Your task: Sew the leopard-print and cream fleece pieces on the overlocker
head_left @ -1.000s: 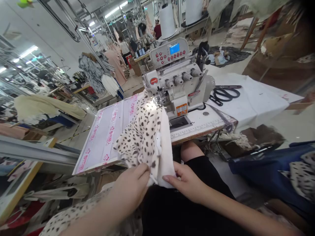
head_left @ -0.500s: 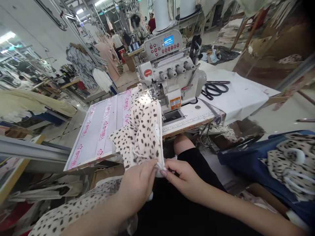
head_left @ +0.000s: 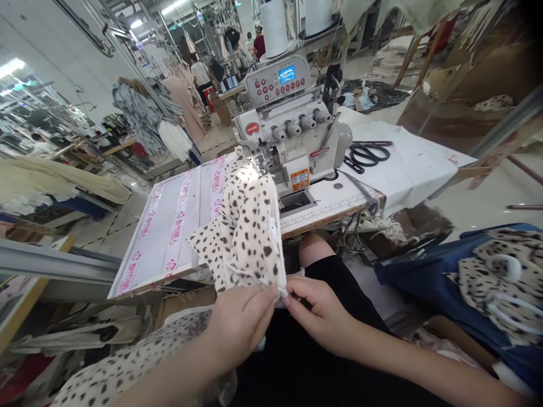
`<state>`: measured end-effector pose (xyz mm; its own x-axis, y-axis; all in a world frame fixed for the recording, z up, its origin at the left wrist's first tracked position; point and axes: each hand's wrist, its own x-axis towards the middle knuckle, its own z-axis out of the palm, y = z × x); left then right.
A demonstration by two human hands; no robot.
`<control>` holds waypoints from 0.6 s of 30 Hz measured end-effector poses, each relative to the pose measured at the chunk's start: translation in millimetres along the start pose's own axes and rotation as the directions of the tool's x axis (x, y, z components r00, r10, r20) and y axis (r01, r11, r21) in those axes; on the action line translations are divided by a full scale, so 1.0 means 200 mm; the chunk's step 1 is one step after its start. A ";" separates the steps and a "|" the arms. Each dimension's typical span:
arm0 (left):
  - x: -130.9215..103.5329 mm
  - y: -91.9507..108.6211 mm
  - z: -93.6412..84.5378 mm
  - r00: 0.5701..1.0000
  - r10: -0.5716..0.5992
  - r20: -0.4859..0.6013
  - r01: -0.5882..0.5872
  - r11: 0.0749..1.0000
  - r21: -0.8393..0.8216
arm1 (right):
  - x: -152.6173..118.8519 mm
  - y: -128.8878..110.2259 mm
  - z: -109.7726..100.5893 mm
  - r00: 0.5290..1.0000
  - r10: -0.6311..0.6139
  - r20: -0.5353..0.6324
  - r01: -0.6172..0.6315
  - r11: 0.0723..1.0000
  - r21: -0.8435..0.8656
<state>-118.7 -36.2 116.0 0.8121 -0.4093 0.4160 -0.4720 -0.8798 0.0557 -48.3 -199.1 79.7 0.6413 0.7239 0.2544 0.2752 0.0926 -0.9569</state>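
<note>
A cream fabric with dark spots (head_left: 250, 226) runs from under the presser foot of a white overlock sewing machine (head_left: 292, 130) down over the table's front edge. My left hand (head_left: 241, 316) is closed on the fabric's near end, with its fingertips at the edge. Close beside it, my right hand (head_left: 318, 308) pinches the same edge between thumb and forefinger. The two hands almost touch. A small white patch shows along the fabric's right edge. More of the spotted cloth hangs below my left forearm.
Black-handled scissors (head_left: 367, 155) lie right of the machine on the white table cover (head_left: 407, 164). A blue cloth (head_left: 424, 271) with spotted pieces and white rings is at the right. Thread cones (head_left: 274, 28) stand behind the machine. Other people are in the background.
Both hands keep hold of the fabric edge; my left hand has shifted slightly right, closer to my right fingertips. The fabric between hands and machine looks a little straighter.
</note>
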 end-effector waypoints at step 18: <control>0.03 0.01 0.01 0.991 0.070 -0.113 -0.066 0.997 0.034 | 0.13 0.01 -0.18 0.823 -0.442 0.356 0.564 0.570 -0.597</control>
<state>-115.1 -40.7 117.2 0.7332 -0.4400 0.5185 -0.5129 -0.8584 -0.0032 -6.0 -205.0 88.3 0.1513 0.7986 0.5826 0.9465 0.0530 -0.3184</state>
